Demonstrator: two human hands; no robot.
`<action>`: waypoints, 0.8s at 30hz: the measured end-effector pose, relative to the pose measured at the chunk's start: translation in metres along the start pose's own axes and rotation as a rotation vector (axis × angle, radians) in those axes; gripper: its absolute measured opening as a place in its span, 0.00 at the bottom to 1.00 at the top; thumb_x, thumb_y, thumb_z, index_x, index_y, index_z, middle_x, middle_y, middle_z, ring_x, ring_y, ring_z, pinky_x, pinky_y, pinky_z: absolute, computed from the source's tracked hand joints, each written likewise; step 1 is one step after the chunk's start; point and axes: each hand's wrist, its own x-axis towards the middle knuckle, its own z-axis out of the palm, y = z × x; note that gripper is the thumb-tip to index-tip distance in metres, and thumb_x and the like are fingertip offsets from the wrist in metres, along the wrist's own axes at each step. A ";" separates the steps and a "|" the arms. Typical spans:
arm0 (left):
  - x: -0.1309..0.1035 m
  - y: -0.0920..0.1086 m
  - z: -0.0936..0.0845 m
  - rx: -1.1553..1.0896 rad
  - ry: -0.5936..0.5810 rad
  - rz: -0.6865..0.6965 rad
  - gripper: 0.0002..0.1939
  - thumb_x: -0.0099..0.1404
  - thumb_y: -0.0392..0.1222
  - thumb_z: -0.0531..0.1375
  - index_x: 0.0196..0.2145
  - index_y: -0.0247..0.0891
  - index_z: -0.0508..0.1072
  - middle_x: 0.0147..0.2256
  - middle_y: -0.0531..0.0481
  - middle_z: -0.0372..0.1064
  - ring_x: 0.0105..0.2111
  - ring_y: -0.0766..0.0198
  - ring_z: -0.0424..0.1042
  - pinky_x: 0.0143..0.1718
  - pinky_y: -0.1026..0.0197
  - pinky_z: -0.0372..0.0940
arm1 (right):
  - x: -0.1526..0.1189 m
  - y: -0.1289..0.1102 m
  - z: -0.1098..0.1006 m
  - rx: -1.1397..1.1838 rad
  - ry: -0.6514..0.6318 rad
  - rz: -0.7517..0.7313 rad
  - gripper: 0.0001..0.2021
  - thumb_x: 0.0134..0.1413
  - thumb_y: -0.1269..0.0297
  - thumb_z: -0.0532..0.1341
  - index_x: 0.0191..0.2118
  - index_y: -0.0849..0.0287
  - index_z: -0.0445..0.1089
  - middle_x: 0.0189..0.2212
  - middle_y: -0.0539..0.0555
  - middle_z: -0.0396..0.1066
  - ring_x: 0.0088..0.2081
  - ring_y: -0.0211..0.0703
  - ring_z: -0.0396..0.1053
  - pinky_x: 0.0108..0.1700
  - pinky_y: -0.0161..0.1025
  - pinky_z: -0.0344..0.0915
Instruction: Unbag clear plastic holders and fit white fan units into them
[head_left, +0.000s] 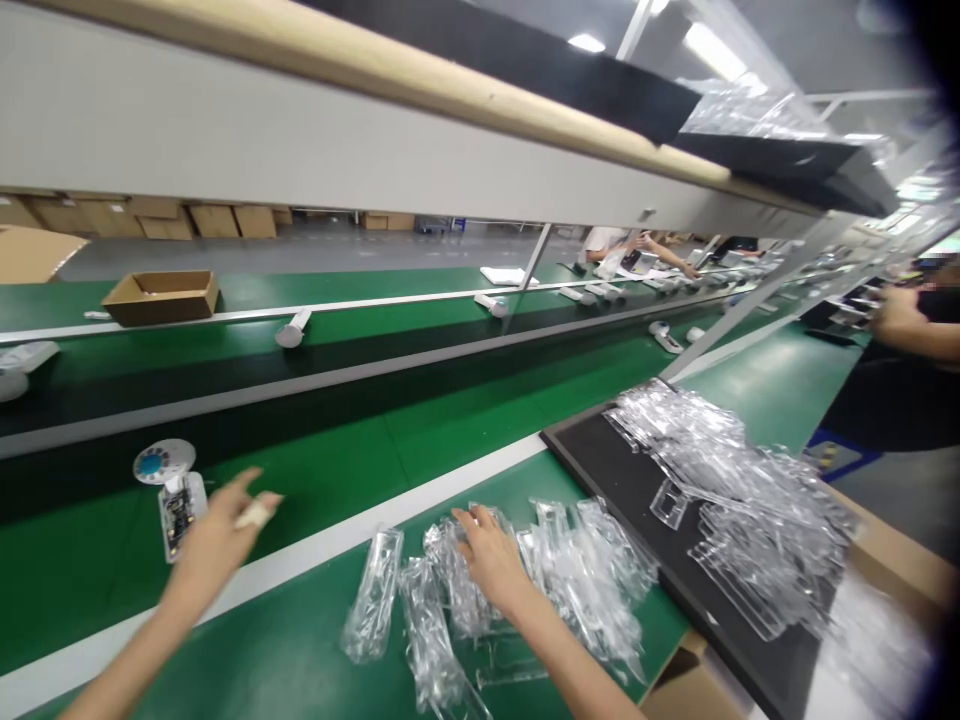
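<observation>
My left hand (pixel 217 535) is over the green conveyor belt, blurred a little, its fingers apart and a pale wrap on one of them. Close beside it lies a white handheld device (pixel 180 500) with a round head, a blue disc and a bare circuit board; the hand covers part of its lower edge, and I see no grip on it. My right hand (pixel 495 560) rests at a heap of clear plastic parts (pixel 457 580), fingers spread over the top pieces. Another clear plastic part (pixel 373 595) lies to the left of that heap.
A black tray (pixel 600 460) at the right bears many more clear plastic parts (pixel 720 480). More white devices (pixel 294 328) lie along the line, with a cardboard box (pixel 161 298) at the far side. A shelf beam (pixel 375 150) crosses overhead. Co-workers' arms (pixel 904 320) show at the right.
</observation>
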 end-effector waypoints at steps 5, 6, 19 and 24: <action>-0.052 0.088 0.082 0.238 -0.400 0.298 0.21 0.61 0.50 0.52 0.51 0.42 0.68 0.45 0.44 0.67 0.41 0.53 0.72 0.38 0.57 0.64 | 0.014 -0.005 0.004 -0.083 -0.087 -0.046 0.12 0.55 0.76 0.53 0.40 0.58 0.70 0.39 0.56 0.68 0.38 0.45 0.70 0.38 0.37 0.58; -0.058 0.098 0.094 0.290 -0.401 0.331 0.19 0.61 0.46 0.53 0.49 0.40 0.68 0.45 0.43 0.67 0.40 0.52 0.72 0.37 0.56 0.63 | 0.015 -0.005 0.003 -0.083 -0.090 -0.061 0.11 0.55 0.76 0.53 0.38 0.57 0.70 0.37 0.55 0.68 0.36 0.43 0.70 0.37 0.36 0.57; -0.102 0.076 0.063 -0.076 -0.259 0.116 0.08 0.63 0.36 0.48 0.30 0.40 0.65 0.29 0.53 0.71 0.29 0.64 0.69 0.32 0.65 0.59 | -0.020 -0.041 -0.040 0.078 -0.083 -0.377 0.08 0.56 0.75 0.55 0.31 0.56 0.68 0.30 0.48 0.67 0.35 0.39 0.66 0.36 0.34 0.55; -0.158 0.055 -0.002 -0.528 -0.116 0.039 0.13 0.61 0.51 0.54 0.27 0.40 0.67 0.26 0.53 0.66 0.28 0.64 0.66 0.31 0.66 0.60 | -0.068 -0.091 -0.060 0.207 -0.126 -0.626 0.07 0.58 0.73 0.53 0.33 0.55 0.64 0.35 0.49 0.64 0.36 0.38 0.64 0.38 0.34 0.59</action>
